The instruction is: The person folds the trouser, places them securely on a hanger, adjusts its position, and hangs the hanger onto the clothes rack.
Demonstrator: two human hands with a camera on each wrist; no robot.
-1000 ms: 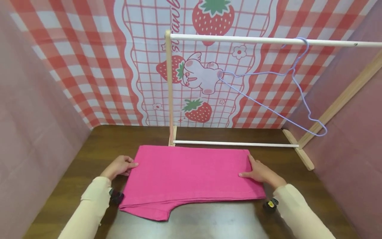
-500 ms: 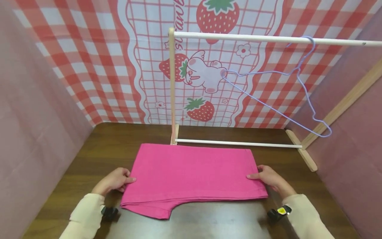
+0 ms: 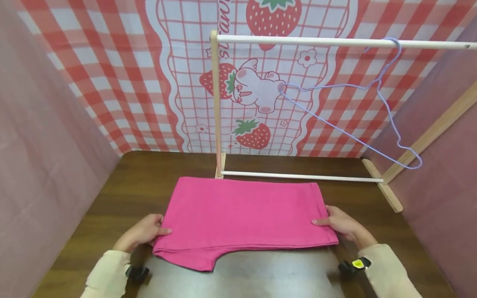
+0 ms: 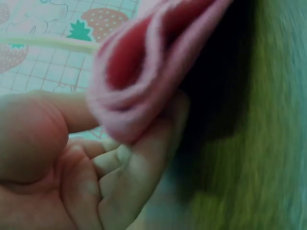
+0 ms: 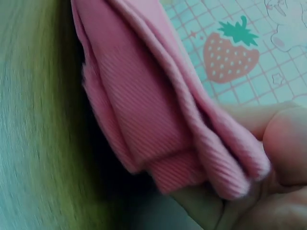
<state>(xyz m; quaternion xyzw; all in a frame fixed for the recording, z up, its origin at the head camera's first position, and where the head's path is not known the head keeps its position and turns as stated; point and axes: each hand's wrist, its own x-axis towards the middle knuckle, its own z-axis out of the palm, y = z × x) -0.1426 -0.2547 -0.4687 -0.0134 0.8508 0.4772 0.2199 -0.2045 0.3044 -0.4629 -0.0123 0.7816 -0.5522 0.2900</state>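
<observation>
A pair of folded pink trousers [image 3: 246,215] lies spread over the dark wooden table, the crotch corner jutting toward me at lower left. At its left edge my left hand [image 3: 145,231] pinches the cloth, thumb on top and fingers underneath. My right hand [image 3: 343,223] grips the opposite end the same way, near the hems. In the left wrist view the folded layers [image 4: 129,81] sit between thumb and fingers. Stacked hem layers [image 5: 153,105] rest in the right hand in the right wrist view, with fingers partly hidden beneath.
Behind the trousers stands a wooden rack with a white top rail [image 3: 305,40] and a low white bar [image 3: 302,176]. A lilac wire hanger [image 3: 346,131] hangs from the rail's right part. Pink cloth walls [image 3: 48,149] flank the table [image 3: 123,182]; a strawberry-print curtain [image 3: 119,74] backs it.
Both hands have slid toward me along the trousers' side edges, the right also outward to the right. They now pinch the ends lower down. The head view has shifted slightly.
</observation>
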